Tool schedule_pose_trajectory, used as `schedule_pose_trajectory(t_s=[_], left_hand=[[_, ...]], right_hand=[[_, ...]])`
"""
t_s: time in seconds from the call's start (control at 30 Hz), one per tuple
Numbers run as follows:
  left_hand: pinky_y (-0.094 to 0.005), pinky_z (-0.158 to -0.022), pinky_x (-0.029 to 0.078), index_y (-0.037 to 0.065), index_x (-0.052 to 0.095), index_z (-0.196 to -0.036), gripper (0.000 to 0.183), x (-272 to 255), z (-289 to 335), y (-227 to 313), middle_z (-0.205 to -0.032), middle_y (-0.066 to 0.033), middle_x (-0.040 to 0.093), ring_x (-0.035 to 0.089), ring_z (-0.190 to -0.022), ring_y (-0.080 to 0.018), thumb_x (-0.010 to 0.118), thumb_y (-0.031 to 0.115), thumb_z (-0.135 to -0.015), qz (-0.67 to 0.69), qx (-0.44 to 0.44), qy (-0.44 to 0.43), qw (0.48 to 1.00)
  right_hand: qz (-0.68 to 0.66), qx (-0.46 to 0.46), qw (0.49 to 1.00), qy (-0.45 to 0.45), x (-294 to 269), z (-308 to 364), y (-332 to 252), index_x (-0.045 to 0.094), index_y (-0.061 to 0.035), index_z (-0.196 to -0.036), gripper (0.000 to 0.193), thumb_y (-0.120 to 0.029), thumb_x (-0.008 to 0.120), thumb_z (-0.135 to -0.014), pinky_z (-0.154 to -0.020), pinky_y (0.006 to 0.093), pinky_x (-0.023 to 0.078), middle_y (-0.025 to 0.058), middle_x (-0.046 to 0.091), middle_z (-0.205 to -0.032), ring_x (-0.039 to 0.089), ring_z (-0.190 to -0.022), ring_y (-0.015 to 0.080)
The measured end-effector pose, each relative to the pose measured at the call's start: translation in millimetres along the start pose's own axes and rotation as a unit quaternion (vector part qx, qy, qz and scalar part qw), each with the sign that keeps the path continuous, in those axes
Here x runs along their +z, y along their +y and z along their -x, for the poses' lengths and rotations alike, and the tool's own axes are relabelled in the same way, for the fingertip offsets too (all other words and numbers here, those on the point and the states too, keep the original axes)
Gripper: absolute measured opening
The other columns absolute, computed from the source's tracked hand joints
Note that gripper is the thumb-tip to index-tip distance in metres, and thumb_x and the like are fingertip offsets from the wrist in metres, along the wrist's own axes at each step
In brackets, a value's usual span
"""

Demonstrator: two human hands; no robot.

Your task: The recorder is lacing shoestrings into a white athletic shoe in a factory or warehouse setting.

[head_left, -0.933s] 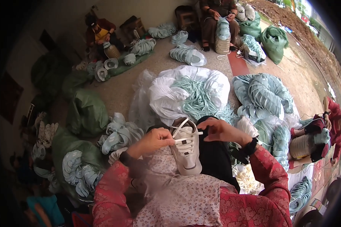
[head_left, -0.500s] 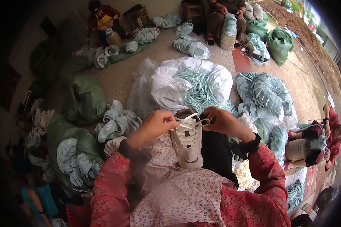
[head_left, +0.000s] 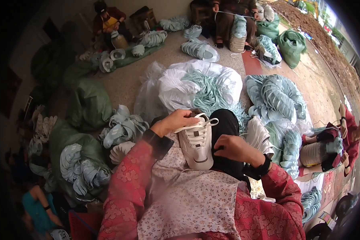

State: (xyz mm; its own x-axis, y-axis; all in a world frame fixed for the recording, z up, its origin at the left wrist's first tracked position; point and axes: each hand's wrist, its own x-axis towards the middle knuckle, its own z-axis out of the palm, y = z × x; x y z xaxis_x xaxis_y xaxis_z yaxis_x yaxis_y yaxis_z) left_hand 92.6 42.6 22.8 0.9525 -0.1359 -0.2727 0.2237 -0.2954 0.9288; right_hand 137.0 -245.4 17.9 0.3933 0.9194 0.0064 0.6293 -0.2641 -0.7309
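A white and beige lace-up sneaker (head_left: 199, 152) lies over my lap, its toe toward me. White shoelace (head_left: 196, 139) crosses its tongue, and a loop of it stands out at the top right. My left hand (head_left: 179, 121) is closed on the sneaker's upper left side, by the ankle opening, with the fingertips at the lace. Just right of the sneaker, apart from it, my right hand (head_left: 237, 149) hovers over my dark trouser leg. Its fingers are curled together, and what they hold, if anything, cannot be made out.
Ahead stands a white sack (head_left: 176, 90) of pale green laces (head_left: 206, 90). Bundles of pale blue shoe uppers (head_left: 276, 96) lie to the right, more (head_left: 82, 172) to the left beside green sacks (head_left: 90, 104). Several other people sit around, one (head_left: 236, 24) at the far side.
My right hand has left the lace at the sneaker's top and come down and right, toward me. My left hand has shifted slightly up onto the sneaker's opening. The sneaker has moved slightly nearer.
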Motion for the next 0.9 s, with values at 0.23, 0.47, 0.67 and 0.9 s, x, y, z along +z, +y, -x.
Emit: schedule_pose_trajectory(t_s=[0.23,0.47,0.67,0.9], left_hand=[[-0.0239,-0.081,0.048,0.004,0.063,-0.106,0.016,-10.6,22.5,2.9,-0.097,0.0013,0.062,0.057,-0.089,-0.0061,0.060,0.017,-0.096,0.122,0.011,-0.058,0.991],[-0.0275,-0.084,0.052,0.011,0.065,-0.114,0.023,-86.6,71.1,16.8,-0.106,-0.0018,0.068,0.064,-0.092,-0.0113,0.065,0.015,-0.092,0.309,0.201,0.130,0.920],[-0.0270,-0.085,0.050,0.010,0.065,-0.113,0.025,-120.7,98.5,13.3,-0.106,-0.0024,0.069,0.064,-0.092,-0.0120,0.070,0.015,-0.088,0.268,0.193,0.083,0.940],[-0.0244,-0.078,0.049,0.008,0.065,-0.105,0.020,-109.4,127.7,38.1,-0.098,-0.0012,0.069,0.063,-0.084,-0.0091,0.071,0.017,-0.087,0.242,0.201,0.110,0.943]], right_hand=[[0.068,-0.035,0.996,-0.038,-3.8,14.9,-4.2,0.067,-0.0060,-0.088,0.021,-0.026,0.069,-0.081,-0.076,0.0386,0.050,0.0102,0.064,-0.092,0.063,-0.088,0.0300],[0.033,-0.032,0.998,0.041,-10.0,6.8,14.2,0.067,-0.0032,-0.095,0.021,-0.021,0.069,-0.084,-0.067,0.0368,0.051,0.0116,0.065,-0.089,0.065,-0.076,0.0270],[-0.196,0.160,0.967,-0.008,-17.1,-40.7,3.1,0.056,0.0063,-0.110,0.037,-0.027,0.059,-0.094,-0.047,0.0307,0.053,0.0131,0.065,-0.091,0.067,-0.068,0.0219],[-0.285,0.277,0.911,-0.111,2.3,-89.6,20.4,0.051,0.0101,-0.119,0.038,-0.017,0.049,-0.092,-0.042,0.0368,0.057,0.0236,0.063,-0.100,0.070,-0.064,0.0280]])
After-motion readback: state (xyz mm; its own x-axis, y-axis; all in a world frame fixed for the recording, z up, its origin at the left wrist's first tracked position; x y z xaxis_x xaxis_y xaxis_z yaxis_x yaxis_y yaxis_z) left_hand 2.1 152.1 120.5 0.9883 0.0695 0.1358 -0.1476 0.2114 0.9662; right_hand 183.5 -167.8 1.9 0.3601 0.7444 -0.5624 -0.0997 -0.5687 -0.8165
